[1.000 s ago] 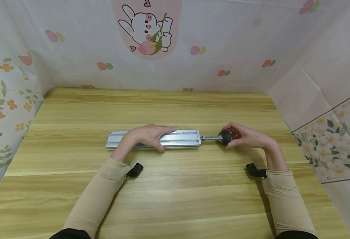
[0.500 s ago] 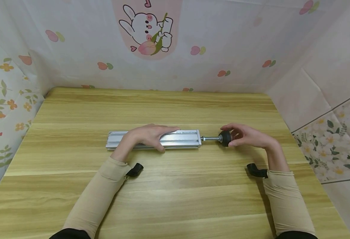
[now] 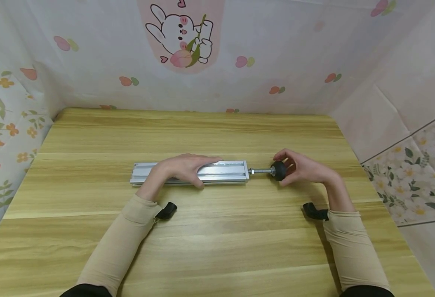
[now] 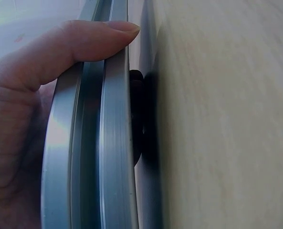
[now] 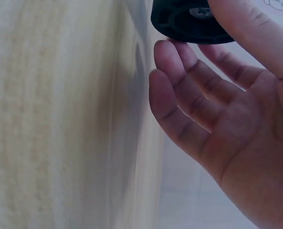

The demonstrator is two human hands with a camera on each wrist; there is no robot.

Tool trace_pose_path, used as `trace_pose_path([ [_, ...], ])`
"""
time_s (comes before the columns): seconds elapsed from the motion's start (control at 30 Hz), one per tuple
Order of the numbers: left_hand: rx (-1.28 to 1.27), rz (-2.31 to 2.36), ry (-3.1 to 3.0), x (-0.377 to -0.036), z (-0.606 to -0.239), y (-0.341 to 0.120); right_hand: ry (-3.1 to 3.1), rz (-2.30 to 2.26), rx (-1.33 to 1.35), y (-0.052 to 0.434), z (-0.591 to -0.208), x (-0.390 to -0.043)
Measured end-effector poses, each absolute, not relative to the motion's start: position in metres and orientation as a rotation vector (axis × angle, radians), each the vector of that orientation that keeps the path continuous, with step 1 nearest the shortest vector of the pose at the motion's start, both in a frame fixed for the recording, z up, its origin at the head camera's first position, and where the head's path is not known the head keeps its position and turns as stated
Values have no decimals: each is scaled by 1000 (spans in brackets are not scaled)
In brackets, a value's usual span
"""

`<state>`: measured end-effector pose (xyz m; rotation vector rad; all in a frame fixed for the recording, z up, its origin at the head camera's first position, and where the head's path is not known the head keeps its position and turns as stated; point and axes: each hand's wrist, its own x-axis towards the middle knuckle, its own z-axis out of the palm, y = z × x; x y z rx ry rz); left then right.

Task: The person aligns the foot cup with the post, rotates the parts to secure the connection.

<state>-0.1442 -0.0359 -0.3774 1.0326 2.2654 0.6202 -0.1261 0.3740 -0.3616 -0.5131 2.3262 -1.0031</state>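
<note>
Two beige-sleeved forearms reach over a wooden counter (image 3: 217, 247). Mid-counter lies a slotted aluminium rail (image 3: 224, 172), likely rigid, smooth and fairly light. The left hand (image 3: 182, 168) clamps it, fingers (image 3: 206, 161) over the top and thumb (image 4: 79, 45) against its side. A threaded rod (image 3: 260, 170) juts from its right end; the right hand (image 3: 302, 168) pinches the black rubber foot (image 3: 278, 170), probably the grippiest hold.

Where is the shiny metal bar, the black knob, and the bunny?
metal bar (image 3: 226, 172), head view, bare top face near its right end
black knob (image 3: 279, 170), head view, its round side
bunny (image 3: 180, 33), head view, its white face
</note>
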Motion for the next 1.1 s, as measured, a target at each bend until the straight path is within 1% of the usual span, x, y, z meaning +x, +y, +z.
trace_pose_path([
  [0.6,1038,611,2272,-145,-379,-36,2347,-875,-542,384,-353,-124],
  [1.1,1048,632,2268,-144,-379,-36,2285,-998,-551,372,-359,-125],
])
